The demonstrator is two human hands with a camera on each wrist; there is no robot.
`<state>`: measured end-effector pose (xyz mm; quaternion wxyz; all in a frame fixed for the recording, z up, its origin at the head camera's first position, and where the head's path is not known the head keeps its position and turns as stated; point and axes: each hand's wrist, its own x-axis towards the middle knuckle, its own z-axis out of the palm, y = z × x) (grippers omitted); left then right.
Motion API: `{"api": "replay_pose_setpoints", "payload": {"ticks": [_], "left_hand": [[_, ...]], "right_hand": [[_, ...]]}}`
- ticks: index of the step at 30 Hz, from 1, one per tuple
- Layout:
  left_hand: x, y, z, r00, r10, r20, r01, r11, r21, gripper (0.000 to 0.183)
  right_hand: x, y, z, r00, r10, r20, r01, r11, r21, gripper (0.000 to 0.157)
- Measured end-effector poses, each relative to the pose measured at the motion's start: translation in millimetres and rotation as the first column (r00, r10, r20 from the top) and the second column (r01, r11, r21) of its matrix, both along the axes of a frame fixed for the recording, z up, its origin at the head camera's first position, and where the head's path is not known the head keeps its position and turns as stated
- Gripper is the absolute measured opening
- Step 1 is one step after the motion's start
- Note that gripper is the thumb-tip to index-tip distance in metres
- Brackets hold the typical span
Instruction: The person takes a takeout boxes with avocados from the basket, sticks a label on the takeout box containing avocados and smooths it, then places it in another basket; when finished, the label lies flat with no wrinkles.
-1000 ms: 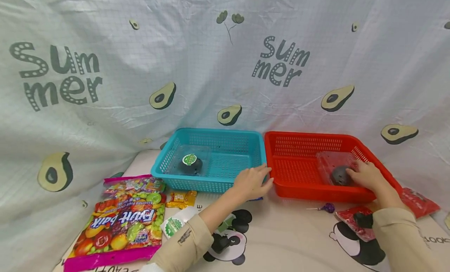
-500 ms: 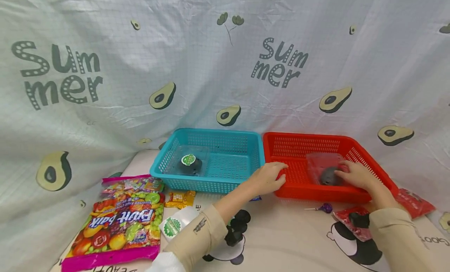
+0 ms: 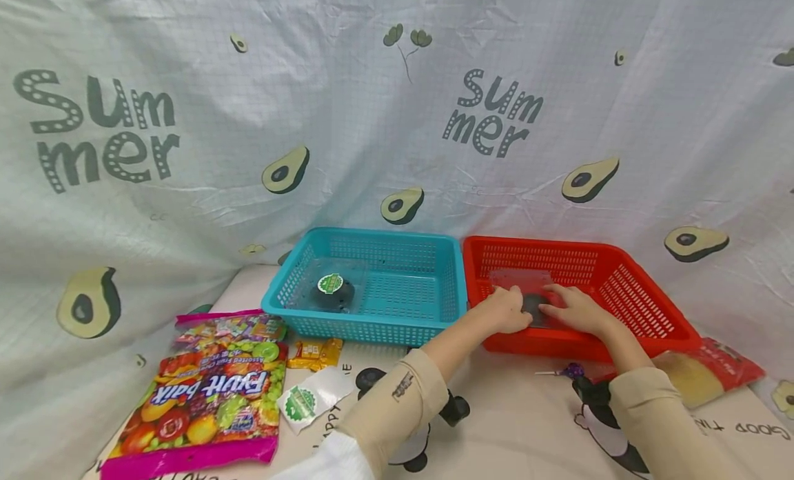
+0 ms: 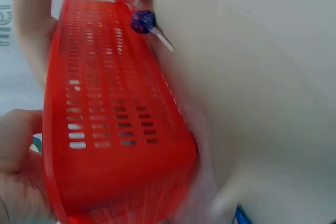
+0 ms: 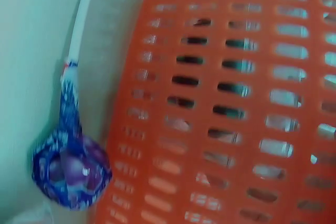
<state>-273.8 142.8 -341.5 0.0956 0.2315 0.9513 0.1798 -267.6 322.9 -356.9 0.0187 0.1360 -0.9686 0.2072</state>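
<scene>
Inside the red basket (image 3: 645, 304), a clear plastic box (image 3: 521, 280) with a dark, round thing (image 3: 533, 307) in it lies toward the left end. My right hand (image 3: 579, 311) holds the box from its right, thumb and fingers at the dark thing. From the left, my left hand (image 3: 509, 311) reaches over the basket's near rim to the box's other side; I cannot tell if it grips. In the left wrist view that hand (image 4: 18, 153) shows behind the basket wall (image 4: 110, 129). The right wrist view shows a purple lollipop (image 5: 73, 169) beside the slotted wall (image 5: 210, 129).
A blue basket (image 3: 366, 332) adjoins on the left, with another stickered clear box (image 3: 331, 287) inside. Nearby lie a large fruit-chew bag (image 3: 214, 390), a yellow wrapped sweet (image 3: 316, 354) and white paper with a green label (image 3: 313, 397). A red-and-yellow packet (image 3: 713, 370) lies at right.
My right hand has slid the clear box leftward across the red basket. My left hand has moved right, from the basket's corner into it, up to the box.
</scene>
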Motion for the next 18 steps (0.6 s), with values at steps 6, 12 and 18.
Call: {"api": "replay_pose_setpoints", "payload": {"ticks": [6,12,18], "left_hand": [[-0.5,1.1,-4.8,0.999,-0.006,-0.039,0.005,1.000,-0.012,0.052],[2.8,-0.8,-7.6,0.992,-0.024,-0.125,0.029,0.999,0.039,0.027],[6.5,-4.1,-8.0,0.967,-0.069,-0.247,0.073,0.997,0.006,0.032]], "right_hand": [[0.2,-6.3,-1.2,1.000,-0.007,0.008,0.007,1.000,-0.018,0.054],[4.0,-1.0,-2.8,0.998,-0.067,0.012,0.068,0.996,-0.060,0.053],[9.2,0.6,1.4,0.995,-0.091,-0.035,0.087,0.992,-0.092,0.049]]}}
